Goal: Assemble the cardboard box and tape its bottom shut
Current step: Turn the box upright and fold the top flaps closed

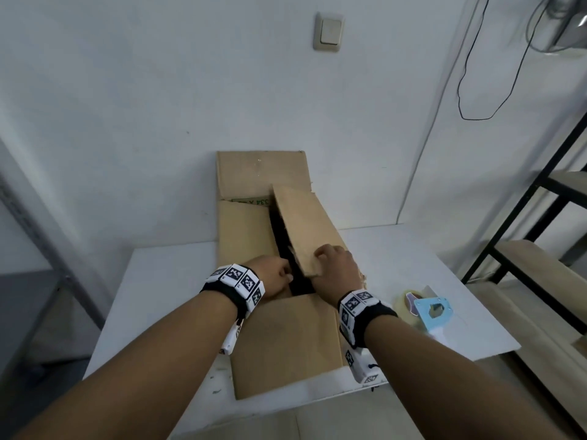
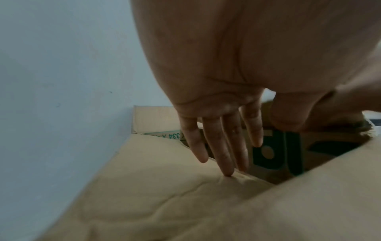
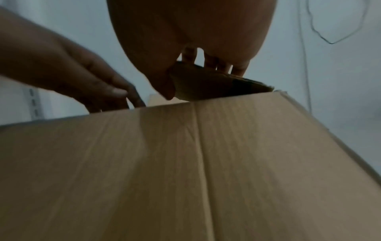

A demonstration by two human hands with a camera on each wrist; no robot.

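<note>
A brown cardboard box (image 1: 286,341) stands on the white table (image 1: 158,281) with its flaps upward. My left hand (image 1: 274,276) lies on the near end of the left flap (image 1: 244,230). Its straight fingers (image 2: 224,159) press the flap's inner edge. My right hand (image 1: 333,265) pinches the near corner of the right flap (image 1: 305,223), thumb under and fingers over, and holds it tilted above the dark gap. The far flap (image 1: 260,173) stands upright against the wall. The near flap (image 3: 185,163) slopes toward me. A tape dispenser (image 1: 428,308) with clear tape lies to the right of the box.
The table stands against a white wall (image 1: 158,122). A black metal shelf with wooden boards (image 1: 540,249) is close on the right, and a grey rack upright (image 1: 47,236) on the left. A black cable (image 1: 470,90) hangs down the wall.
</note>
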